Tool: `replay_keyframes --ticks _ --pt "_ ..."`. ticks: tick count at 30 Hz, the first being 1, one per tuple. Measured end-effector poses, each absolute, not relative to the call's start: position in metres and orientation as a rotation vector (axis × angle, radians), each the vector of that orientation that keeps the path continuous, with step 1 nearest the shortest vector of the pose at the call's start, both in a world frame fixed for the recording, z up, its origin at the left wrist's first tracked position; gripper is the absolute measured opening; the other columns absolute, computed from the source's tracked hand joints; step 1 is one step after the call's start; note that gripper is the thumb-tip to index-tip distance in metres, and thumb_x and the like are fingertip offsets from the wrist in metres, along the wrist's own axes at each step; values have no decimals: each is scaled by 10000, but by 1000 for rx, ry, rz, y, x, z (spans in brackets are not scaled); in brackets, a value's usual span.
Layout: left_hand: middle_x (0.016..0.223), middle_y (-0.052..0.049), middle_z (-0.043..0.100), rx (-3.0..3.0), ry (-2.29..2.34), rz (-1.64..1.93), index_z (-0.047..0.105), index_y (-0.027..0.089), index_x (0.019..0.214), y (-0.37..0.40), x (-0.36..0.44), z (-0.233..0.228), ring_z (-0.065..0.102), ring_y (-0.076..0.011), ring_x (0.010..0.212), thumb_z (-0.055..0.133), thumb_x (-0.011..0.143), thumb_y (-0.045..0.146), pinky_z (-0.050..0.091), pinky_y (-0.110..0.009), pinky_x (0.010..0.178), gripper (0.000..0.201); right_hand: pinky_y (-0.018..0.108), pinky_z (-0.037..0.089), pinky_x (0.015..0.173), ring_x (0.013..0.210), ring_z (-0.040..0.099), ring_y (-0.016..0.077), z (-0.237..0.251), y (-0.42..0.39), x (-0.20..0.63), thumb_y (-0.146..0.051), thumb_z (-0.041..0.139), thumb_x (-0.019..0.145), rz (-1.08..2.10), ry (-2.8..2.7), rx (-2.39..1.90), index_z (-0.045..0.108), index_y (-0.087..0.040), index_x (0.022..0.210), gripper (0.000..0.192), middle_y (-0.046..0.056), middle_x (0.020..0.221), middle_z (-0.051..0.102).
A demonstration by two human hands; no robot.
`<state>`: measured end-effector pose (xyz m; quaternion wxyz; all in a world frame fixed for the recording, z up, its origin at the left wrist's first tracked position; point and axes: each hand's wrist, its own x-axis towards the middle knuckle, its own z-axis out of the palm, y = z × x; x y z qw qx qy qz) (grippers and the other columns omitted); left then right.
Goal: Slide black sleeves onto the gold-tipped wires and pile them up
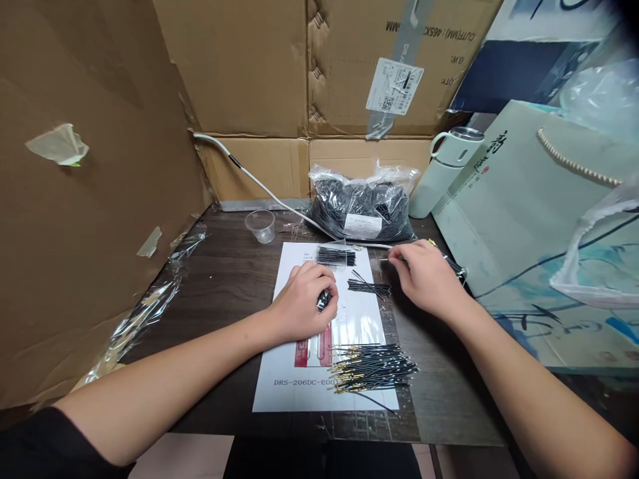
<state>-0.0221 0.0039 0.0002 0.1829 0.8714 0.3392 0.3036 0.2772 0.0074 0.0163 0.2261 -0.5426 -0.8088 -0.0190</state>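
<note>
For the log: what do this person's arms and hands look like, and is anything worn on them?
Both forearms are bare up to the elbow. The left hand and right hand wear no gloves, rings, watch or bands that show. A black sleeve edge appears at the left upper arm, bottom-left corner. No markings visible.

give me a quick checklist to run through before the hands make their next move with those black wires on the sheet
1. Left hand has a grip on wires: ok, black strands show under its curled fingers, on the white sheet.
2. Right hand has hold of something: cannot tell, its fingertips pinch near the sheet's edge, but any wire there is too thin to see.
3. Gold-tipped wire pile lies apart from both hands: ok.
4. Small wire bundle sits on the sheet between the hands: ok.
5. Bag of wires is in place at the back of the table: ok.
6. Plastic cup upright: ok, contents cannot tell.
</note>
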Motion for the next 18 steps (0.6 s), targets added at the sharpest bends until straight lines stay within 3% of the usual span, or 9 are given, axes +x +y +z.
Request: replay_keyframes --ticks 12,18 --pt "1052 -63 726 2463 959 859 687 197 885 6 -22 -2 652 -268 1053 665 943 140 459 -463 945 84 394 336 736 880 713 338 29 -1 271 -168 474 1095 -264 -2396 -2118 677 -135 1119 207 187 970 789" --pt "1052 -64 726 2458 950 856 688 194 886 6 -22 -1 647 -264 1043 667 947 138 465 -467 953 85 394 345 714 907 748 362 34 -4 267 -159 452 1094 -237 -2425 -2177 664 -129 1144 220 197 993 784"
